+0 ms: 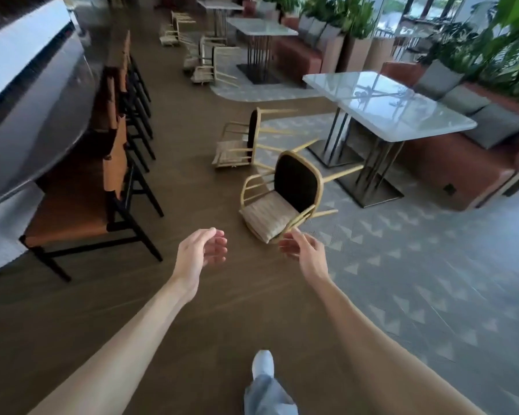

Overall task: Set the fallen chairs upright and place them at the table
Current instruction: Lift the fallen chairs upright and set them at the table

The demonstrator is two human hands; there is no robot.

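Nearest fallen chair (282, 199) tipped on its back on the floor beside the tabletop (387, 106). Left hand (203, 250) and right hand (301, 250) both loosely open, empty. Looks light, rigid; probably best grabbed by the armrests.

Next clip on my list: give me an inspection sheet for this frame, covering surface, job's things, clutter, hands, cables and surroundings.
Surface: brown wood floor meeting a grey patterned carpet.
Job's things: nearest fallen chair lies on its back, legs toward the nearest table; second fallen chair beyond it; more tipped chairs by the farther tables.
Clutter: nothing seen.
Hands: left hand and right hand both empty, fingers loosely curled, reaching toward the nearest chair; whether the right hand touches its frame cannot be told.
Cables: nothing seen.
Surroundings: upright bar stools along a counter, cushioned bench, potted plants.
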